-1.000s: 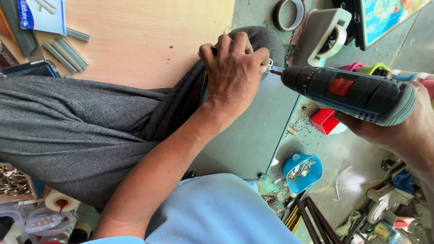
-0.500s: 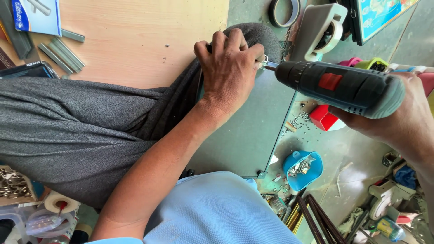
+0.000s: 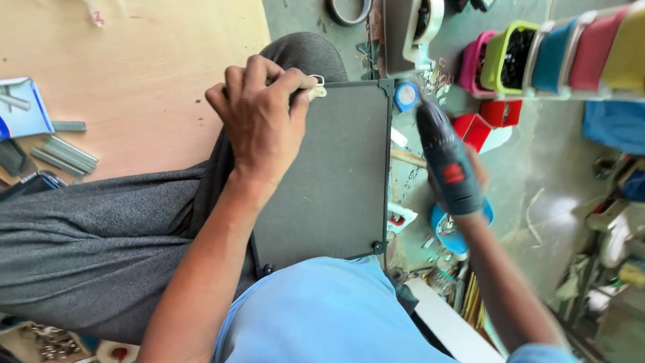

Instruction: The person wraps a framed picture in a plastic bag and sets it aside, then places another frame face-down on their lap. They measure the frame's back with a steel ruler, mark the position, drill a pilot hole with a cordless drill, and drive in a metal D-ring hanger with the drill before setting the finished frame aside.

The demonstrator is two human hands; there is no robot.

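Note:
My left hand (image 3: pixel 262 124) presses down on the top edge of a dark grey panel (image 3: pixel 336 181) that rests on my lap, its fingers pinching a small white bracket (image 3: pixel 316 87) at that edge. My right hand (image 3: pixel 463 195) grips a dark cordless drill (image 3: pixel 443 158) with a red label, held off the panel's right side and pointing up and away from the bracket. My grey trouser leg (image 3: pixel 87 249) stretches to the left, and my blue shirt (image 3: pixel 322 316) fills the bottom.
A wooden board (image 3: pixel 134 74) lies at the upper left with metal strips (image 3: pixel 67 154) and a blue packet (image 3: pixel 23 107). Coloured bins (image 3: pixel 537 57) stand at the upper right, a red box (image 3: pixel 480 128) and a blue tub (image 3: pixel 447 232) on the littered floor.
The drill has pulled away from the bracket and swung down to the right of the panel. The view has shifted, and my left hand stays on the panel's edge.

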